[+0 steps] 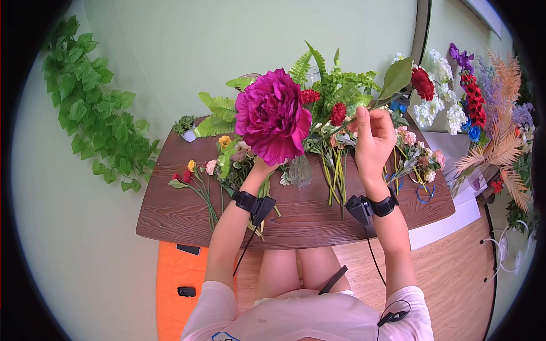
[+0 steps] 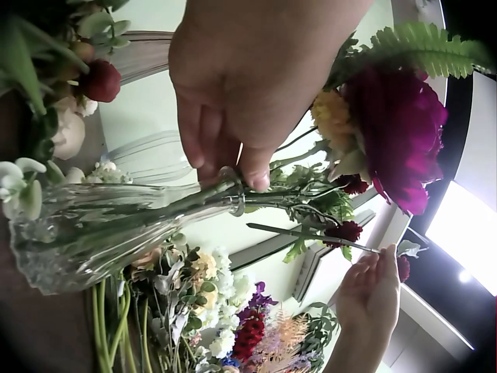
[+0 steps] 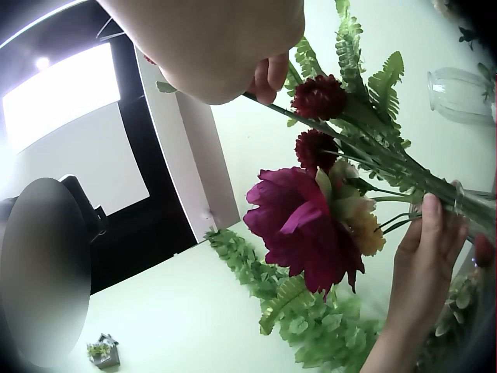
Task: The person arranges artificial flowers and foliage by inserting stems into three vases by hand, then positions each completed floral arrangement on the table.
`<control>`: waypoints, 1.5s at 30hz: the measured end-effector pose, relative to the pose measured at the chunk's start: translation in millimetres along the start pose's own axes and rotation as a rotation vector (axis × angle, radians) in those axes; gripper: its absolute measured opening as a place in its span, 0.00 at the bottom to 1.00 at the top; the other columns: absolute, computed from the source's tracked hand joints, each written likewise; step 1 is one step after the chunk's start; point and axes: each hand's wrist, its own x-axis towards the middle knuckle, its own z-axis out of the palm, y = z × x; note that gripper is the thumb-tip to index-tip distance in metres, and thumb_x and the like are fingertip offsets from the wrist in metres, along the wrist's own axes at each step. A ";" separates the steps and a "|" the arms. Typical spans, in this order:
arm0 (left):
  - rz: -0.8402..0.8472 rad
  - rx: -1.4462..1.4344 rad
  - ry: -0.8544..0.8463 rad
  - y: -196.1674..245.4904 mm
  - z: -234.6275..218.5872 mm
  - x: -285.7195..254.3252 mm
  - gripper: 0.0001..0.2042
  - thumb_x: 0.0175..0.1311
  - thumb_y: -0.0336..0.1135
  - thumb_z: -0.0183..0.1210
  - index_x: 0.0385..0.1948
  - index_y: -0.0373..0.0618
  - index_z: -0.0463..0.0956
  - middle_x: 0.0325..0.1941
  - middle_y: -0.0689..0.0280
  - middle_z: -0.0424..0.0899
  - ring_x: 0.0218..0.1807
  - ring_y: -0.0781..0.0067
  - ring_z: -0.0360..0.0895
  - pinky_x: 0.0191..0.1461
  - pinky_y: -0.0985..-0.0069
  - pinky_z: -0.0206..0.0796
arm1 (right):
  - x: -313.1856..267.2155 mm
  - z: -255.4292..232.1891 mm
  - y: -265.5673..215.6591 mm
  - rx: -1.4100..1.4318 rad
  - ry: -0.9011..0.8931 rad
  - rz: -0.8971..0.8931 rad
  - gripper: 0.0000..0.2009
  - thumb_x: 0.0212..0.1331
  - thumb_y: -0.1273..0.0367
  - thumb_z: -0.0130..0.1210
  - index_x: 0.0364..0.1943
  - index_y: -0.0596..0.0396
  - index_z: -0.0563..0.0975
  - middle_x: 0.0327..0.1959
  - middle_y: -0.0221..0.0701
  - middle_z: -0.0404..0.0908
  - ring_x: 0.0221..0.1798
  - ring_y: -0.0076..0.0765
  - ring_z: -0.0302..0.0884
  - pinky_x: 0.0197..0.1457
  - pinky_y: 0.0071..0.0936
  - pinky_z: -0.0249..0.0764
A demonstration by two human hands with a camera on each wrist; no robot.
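Fingers of right hand (image 1: 375,142) pinch flower stem (image 2: 303,234); left hand (image 2: 233,85) clamps glass vase (image 2: 116,221) at neck. Judged step: insertion; next move calls for aligning stem end.

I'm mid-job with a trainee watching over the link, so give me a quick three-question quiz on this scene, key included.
1. Multiple choice: which of the hands is at the neck of the glass vase? A) left B) right C) neither
2. True or false: the stem in the right hand already stands inside the vase.
3. Fill in: the largest flower in the head view is ____ in color.

Key:
1. A, the left hand.
2. False; the stem pinched by the right hand has its free end outside.
3. Magenta.
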 end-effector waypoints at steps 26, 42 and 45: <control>0.128 0.146 -0.019 9.0 -4.4 -7.5 0.22 0.58 0.38 0.54 0.54 0.42 0.65 0.56 0.56 0.70 0.59 0.55 0.65 0.62 0.62 0.54 | -14.4 22.6 20.6 -0.376 -0.213 -0.145 0.09 0.53 0.72 0.58 0.23 0.61 0.70 0.18 0.37 0.76 0.21 0.32 0.77 0.24 0.24 0.69; 0.224 0.187 -0.025 0.6 -3.8 -11.8 0.20 0.57 0.37 0.54 0.52 0.43 0.67 0.53 0.57 0.72 0.57 0.56 0.68 0.61 0.62 0.57 | -52.2 20.2 72.1 -0.617 -0.295 -0.114 0.08 0.44 0.71 0.61 0.21 0.57 0.72 0.20 0.33 0.73 0.27 0.39 0.69 0.32 0.32 0.64; 0.282 0.314 -0.028 2.5 -3.3 -13.9 0.20 0.57 0.37 0.55 0.52 0.43 0.67 0.54 0.57 0.72 0.57 0.56 0.68 0.61 0.62 0.56 | -53.7 21.0 74.6 -0.566 -0.286 -0.129 0.08 0.44 0.73 0.60 0.22 0.58 0.71 0.19 0.32 0.71 0.26 0.37 0.69 0.33 0.31 0.64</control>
